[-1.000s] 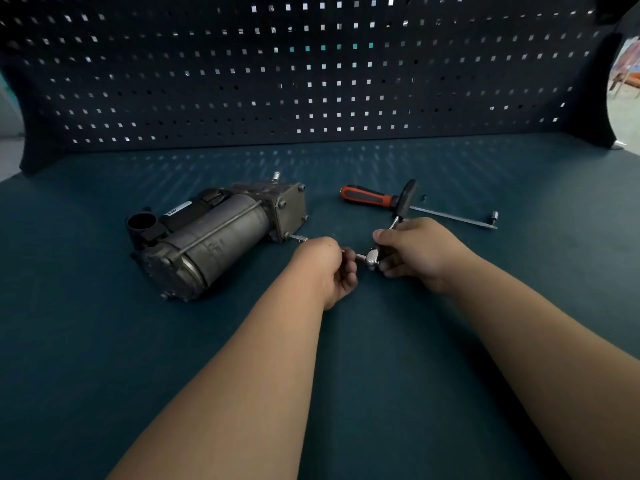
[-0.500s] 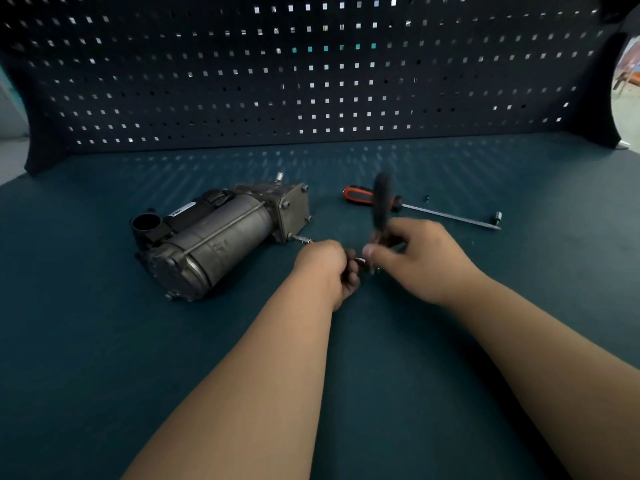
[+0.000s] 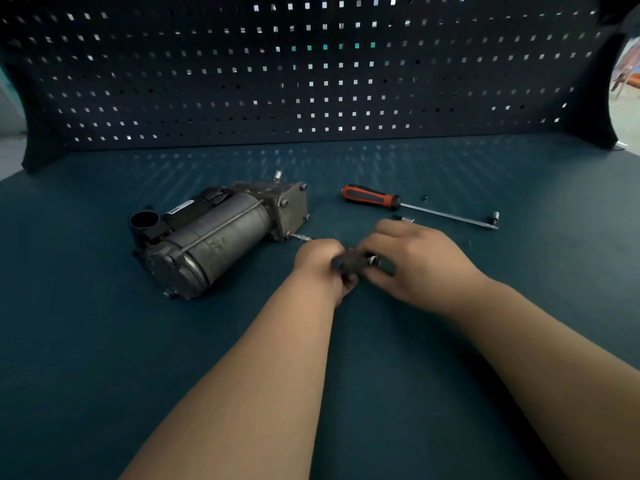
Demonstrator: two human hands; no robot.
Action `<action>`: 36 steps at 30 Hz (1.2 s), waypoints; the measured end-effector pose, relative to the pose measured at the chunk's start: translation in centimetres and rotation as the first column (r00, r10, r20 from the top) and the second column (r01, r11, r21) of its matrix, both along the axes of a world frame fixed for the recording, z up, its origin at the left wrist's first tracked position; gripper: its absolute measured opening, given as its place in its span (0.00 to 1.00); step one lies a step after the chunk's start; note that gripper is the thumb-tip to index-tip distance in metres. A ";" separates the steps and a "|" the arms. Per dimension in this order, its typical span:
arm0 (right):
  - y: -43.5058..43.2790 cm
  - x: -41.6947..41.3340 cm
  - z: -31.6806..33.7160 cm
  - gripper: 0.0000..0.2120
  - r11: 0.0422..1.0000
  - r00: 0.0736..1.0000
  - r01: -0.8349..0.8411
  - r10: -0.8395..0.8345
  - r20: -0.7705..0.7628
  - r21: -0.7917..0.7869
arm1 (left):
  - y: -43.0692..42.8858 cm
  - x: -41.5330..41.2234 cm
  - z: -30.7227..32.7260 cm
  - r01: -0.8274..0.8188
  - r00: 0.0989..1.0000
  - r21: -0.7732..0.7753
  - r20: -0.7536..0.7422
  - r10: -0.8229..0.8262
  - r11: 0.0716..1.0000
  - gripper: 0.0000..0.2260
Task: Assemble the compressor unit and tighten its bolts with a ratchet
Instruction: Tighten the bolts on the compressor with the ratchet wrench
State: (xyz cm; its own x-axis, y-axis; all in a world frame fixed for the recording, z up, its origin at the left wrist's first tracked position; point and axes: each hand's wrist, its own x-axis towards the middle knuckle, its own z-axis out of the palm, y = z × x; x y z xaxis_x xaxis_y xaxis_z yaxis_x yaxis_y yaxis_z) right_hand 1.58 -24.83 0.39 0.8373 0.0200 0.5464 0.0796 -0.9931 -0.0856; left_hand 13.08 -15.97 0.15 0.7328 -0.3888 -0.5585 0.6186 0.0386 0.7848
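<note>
The compressor (image 3: 221, 233) lies at ten o'clock of the hands. The left hand (image 3: 320, 263) stays curled round the bar (image 3: 304, 238) at its corner. The ratchet (image 3: 349, 262), handle upright half a second earlier, has swung to nine o'clock, blurred, gripped by the right hand (image 3: 415, 265).

The left hand (image 3: 320, 261) and the right hand (image 3: 419, 265) are bare. Back from the fingers, the left forearm (image 3: 263, 375) and the right forearm (image 3: 540, 362) are bare and unsleeved, widening toward the view's lower edge.
</note>
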 end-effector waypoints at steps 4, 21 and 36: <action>0.0 0.3 0.0 0.06 0.982 0.999 0.049 -0.047 -0.013 0.180 | -0.1 -0.6 0.1 0.058 0.996 0.057 0.068 -0.061 0.997 0.12; -1.0 0.8 -0.6 0.07 0.813 0.959 0.274 -0.268 -0.087 0.515 | -0.3 -0.5 0.0 0.099 0.994 0.090 0.026 -0.102 0.991 0.15; -2.1 2.7 -0.9 0.18 0.487 0.879 0.464 -0.355 -0.318 0.740 | -0.5 -0.6 0.2 0.071 0.997 0.120 0.014 -0.074 0.990 0.15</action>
State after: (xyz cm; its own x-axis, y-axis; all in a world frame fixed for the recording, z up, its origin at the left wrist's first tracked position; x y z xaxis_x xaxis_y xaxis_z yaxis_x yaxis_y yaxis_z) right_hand 4.29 -26.96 -0.51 0.6862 -0.7238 0.0725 -0.3819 -0.4433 -0.8109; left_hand 12.52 -16.51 0.40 0.7159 -0.3729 -0.5903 0.6014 -0.1000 0.7926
